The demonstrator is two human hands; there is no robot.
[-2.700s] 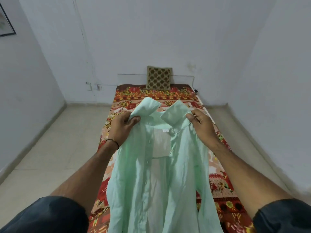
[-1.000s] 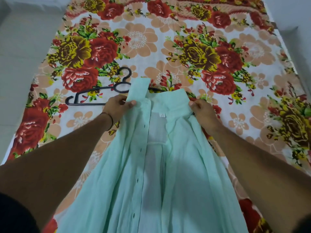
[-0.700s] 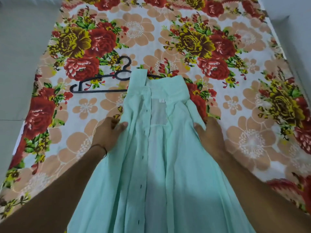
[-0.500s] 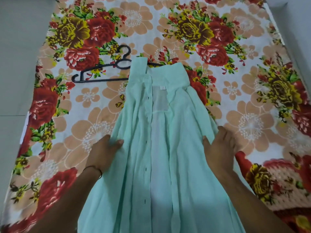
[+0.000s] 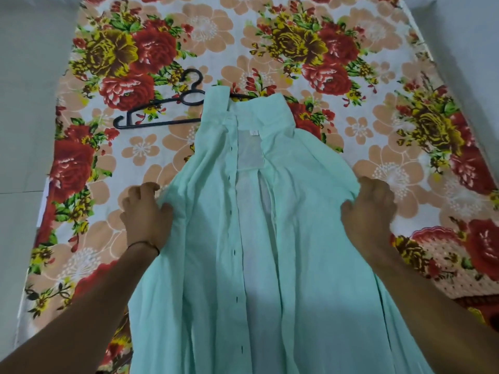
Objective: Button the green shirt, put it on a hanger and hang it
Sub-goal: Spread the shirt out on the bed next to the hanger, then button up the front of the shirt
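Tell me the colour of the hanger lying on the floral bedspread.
Black. The thin black hanger shows best in the head view, the only one available.

Green shirt (image 5: 310, 238) laid open and unbuttoned, inside showing, on a flower-patterned bedspread (image 5: 378, 63); collar at the far end, lying over one arm of a black hanger (image 5: 151, 114); left hand (image 5: 147, 211) grips the shirt's left edge; right hand (image 5: 368, 209) grips its right edge; fabric bunched at both hands; thin band (image 5: 143, 245) on the left wrist.
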